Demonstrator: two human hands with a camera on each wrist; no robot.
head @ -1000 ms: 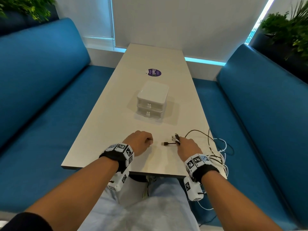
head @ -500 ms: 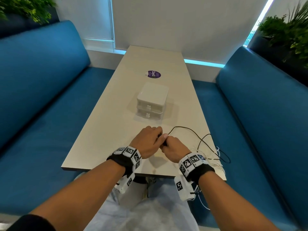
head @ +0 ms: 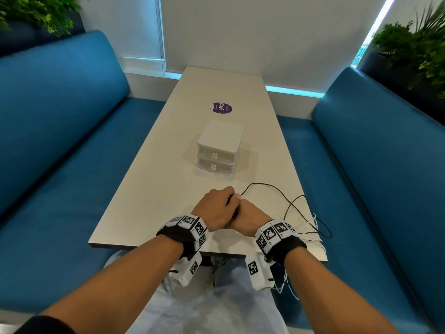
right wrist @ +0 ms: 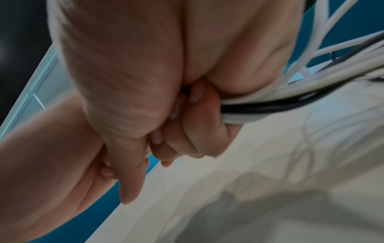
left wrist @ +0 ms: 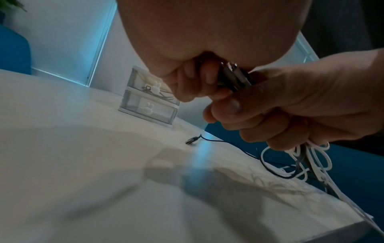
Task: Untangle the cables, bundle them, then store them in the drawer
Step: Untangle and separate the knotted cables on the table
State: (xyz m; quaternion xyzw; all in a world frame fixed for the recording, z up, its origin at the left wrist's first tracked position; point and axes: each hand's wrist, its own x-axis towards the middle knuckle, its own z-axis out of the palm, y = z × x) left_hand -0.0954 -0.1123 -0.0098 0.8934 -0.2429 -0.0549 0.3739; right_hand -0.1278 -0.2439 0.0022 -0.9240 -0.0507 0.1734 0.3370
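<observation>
Over the table's near end my left hand [head: 216, 206] and right hand [head: 248, 215] are pressed together. In the left wrist view my left hand's fingers [left wrist: 199, 77] curl round the cable plugs [left wrist: 232, 74], while my right hand [left wrist: 290, 106] grips a bunch of white and black cables [left wrist: 307, 157] that hang below it. The right wrist view shows those cables [right wrist: 270, 100] running out of my right fist. A black cable [head: 265, 185] loops from the hands across the table to the right. The white two-drawer unit [head: 219, 148] stands beyond with both drawers shut.
A loose black USB plug [left wrist: 192, 140] lies on the table [head: 144, 189] between my hands and the drawer unit [left wrist: 149, 102], whose top drawer holds a dark cable. White cables [head: 315, 227] trail over the table's right edge. Blue benches [head: 60, 141] flank both sides. A purple sticker [head: 222, 108] lies farther back.
My left hand has moved right from its place on the table and joined the right hand at the plugs. The black cable loop has been drawn further onto the table.
</observation>
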